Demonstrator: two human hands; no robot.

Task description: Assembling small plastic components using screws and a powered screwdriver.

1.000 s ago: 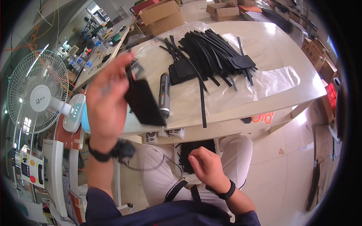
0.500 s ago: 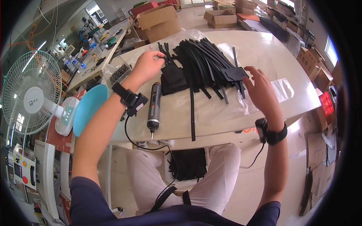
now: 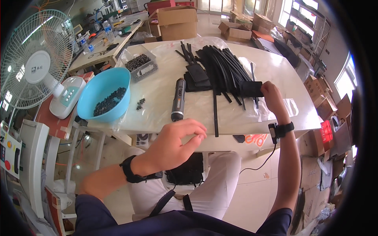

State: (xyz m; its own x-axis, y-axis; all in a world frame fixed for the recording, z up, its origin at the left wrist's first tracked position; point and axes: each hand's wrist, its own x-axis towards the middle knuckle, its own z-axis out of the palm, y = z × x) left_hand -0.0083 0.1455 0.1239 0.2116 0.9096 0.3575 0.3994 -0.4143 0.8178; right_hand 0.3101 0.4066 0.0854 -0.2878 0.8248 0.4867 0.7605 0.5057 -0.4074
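My right hand [image 3: 271, 96] is closed on the edge of a flat black rectangular piece [image 3: 250, 89], which lies at the right side of a pile of long black strips [image 3: 222, 67]. Bent fingers and a spread thumb show on my left hand [image 3: 177, 143], held over the table's front edge with nothing visible in it. Just beyond it lies a dark grey electric screwdriver [image 3: 178, 98], whose tip the hand hides. Flat black pieces are stacked [image 3: 198, 76] left of the pile. One separate strip [image 3: 215, 114] reaches the front edge.
A blue basin [image 3: 126, 100] with small black parts stands at the left, beside a clear box of small dark screws [image 3: 138, 65] and a little heap of parts [image 3: 140, 104]. Farther left stands a fan [image 3: 38, 63]. Cardboard boxes [image 3: 177, 23] are behind the table.
My left hand has drawn back from the strips to the front edge. My right hand has closed on the flat black piece. The view has shifted, showing more of the basin.
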